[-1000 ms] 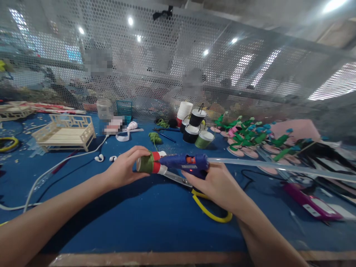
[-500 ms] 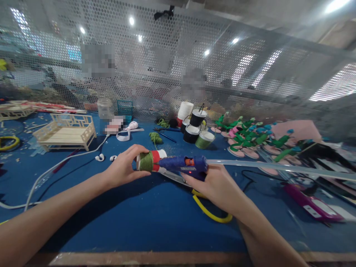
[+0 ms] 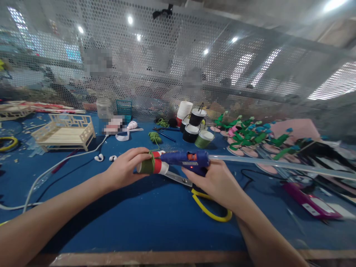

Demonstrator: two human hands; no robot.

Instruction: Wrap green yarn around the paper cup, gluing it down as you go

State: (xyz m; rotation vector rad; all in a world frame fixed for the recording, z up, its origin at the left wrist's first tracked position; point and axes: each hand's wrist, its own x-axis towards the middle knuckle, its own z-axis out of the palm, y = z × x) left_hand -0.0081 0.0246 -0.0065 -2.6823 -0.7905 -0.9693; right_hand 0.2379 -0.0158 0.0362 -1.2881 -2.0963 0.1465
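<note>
My left hand (image 3: 129, 168) is closed around a small paper cup (image 3: 158, 166) lying on its side, red and white with green cord wound over the end in my fingers. In my right hand (image 3: 217, 181) is a blue glue gun (image 3: 183, 158), its nozzle up against the cup's red part and a small red light lit. A long clear glue stick (image 3: 258, 161) sticks out of its back. Beneath both lie scissors (image 3: 213, 211) with yellow handles, their blades partly behind the cup. From the cup, green cord runs back to a small ball of green cord (image 3: 155, 137).
Behind stand cord-wrapped cups (image 3: 204, 139) and a stack of white cups (image 3: 185, 111). At left are a small wooden bench model (image 3: 65, 133), a white cable (image 3: 59, 161) and earphones (image 3: 99, 157). Green craft plants (image 3: 247, 139) and a purple power strip (image 3: 311, 200) lie right.
The cup has turned in my left hand and its open end tips lower. The glue gun has shifted slightly up with its nozzle still at the cup.
</note>
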